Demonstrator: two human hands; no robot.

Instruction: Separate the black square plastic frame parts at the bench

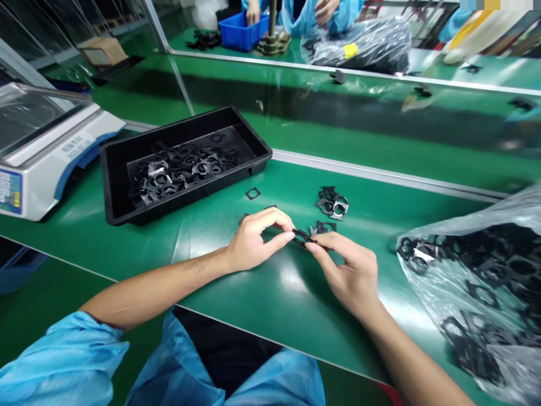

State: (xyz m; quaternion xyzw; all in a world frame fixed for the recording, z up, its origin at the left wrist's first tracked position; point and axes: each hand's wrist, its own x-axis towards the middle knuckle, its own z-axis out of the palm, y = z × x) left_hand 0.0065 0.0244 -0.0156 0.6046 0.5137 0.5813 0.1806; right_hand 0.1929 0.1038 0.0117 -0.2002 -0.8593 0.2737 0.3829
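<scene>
Between my two hands, just above the green table [270, 299], is a small black frame-like part [302, 237] with a round opening. My left hand [257, 237] pinches its left end between thumb and fingers. At the other end, the thumb and forefinger of my right hand [349, 268] grip it. Whether it is one part or more stacked together, I cannot tell. A small pile of similar black parts [332, 203] lies beyond my right hand, with a few more parts [323, 227] right behind the held one. A single square frame [253, 193] rests behind my left hand.
A black tray [186, 206] with many loose frames stands at the back left, beside a white weighing scale [80, 141]. At right lies an open clear plastic bag [426, 299] of black parts. Across the conveyor belt [338, 113], a co-worker's hand [253, 12] reaches into a blue bin [236, 32].
</scene>
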